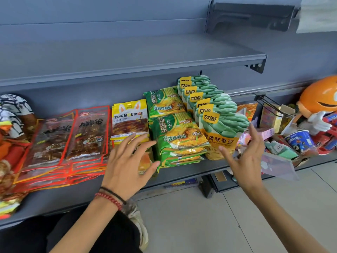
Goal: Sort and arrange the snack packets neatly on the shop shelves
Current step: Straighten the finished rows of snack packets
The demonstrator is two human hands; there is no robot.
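Nearest item: dark trousered lap and one worn shoe, low and near, with both forearms rising from them.

1. Left hand: fingers spread and straight, holding nothing, palm down over the near end of the yellow packets. Contact cannot be told. Red bead and black cord bracelets at the wrist.
2. Right hand: fingers spread, held edge-on, holding nothing, just right of the bean packets. Contact cannot be told.
3. Green noodle packets: two flat stacks, one near and one far, lying between the hands. Long axis runs near to far. Left fingertips point at the near stack's left edge, so the left hand is the closer one to it.
4. Bean packets: upright, overlapping row running from near right to far left, beside the noodle stacks. Right hand is closer. Likely next move, as a judgement: squeeze both groups inward from either side to square them.
5. Red-edged clear packets: flat, overlapped stacks at left, beside the yellow ones.
6. Lower shelf: grey metal, bearing all the sorted groups.
7. Upper shelf: grey, no goods visible on it.
8. Unsorted goods: mixed heap, far right, with an orange mascot figure behind.
9. Floor: pale tiles.
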